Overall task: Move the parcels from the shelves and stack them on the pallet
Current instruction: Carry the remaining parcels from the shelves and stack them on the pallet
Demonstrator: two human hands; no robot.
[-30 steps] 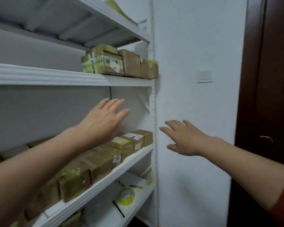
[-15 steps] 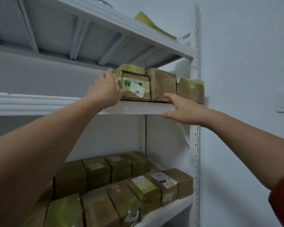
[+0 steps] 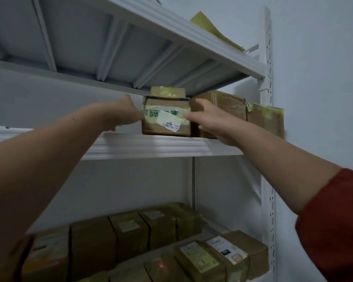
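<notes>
We are now clamping the labelled parcel (image 3: 166, 123), not yet off the upper shelf (image 3: 151, 145), our right hand (image 3: 208, 121) newly grasping its right edge, our left hand (image 3: 128, 112) against its other side, grip impossible to tell, likely readying a lift.

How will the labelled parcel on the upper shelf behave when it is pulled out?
Probably stiff: the labelled parcel shows square, taped edges between the left hand and right hand. The smaller parcel resting on top may slide off. Glossy tape could be slippery.
</notes>
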